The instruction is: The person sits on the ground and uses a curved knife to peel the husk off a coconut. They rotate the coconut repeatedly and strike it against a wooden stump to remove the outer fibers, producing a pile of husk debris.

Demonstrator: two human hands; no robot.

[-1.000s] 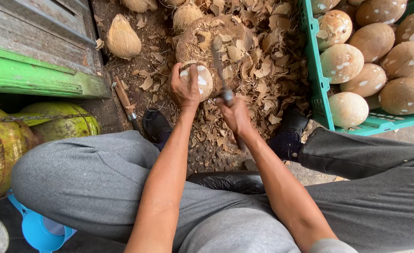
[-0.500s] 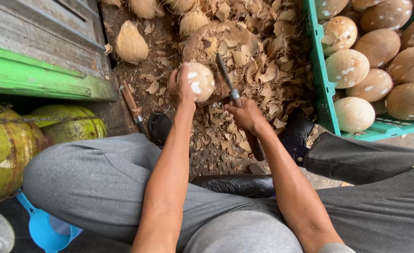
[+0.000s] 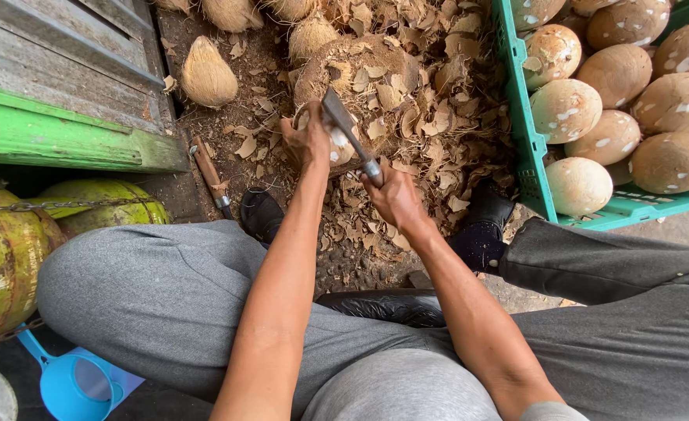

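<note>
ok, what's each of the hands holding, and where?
Left hand grips a coconut around its side; right hand holds the knife by its handle.

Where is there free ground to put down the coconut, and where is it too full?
Barest: the dark soil between the spare knife, the lone husked coconut and the left hand. Crowded: the shavings heap beyond the right hand, and the full green crate.

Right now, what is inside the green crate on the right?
The green crate holds peeled, pale brown coconuts flecked with white, piled at least two deep. The crate floor and anything beneath the pile are covered, and the frame edge cuts off its far side.
</note>
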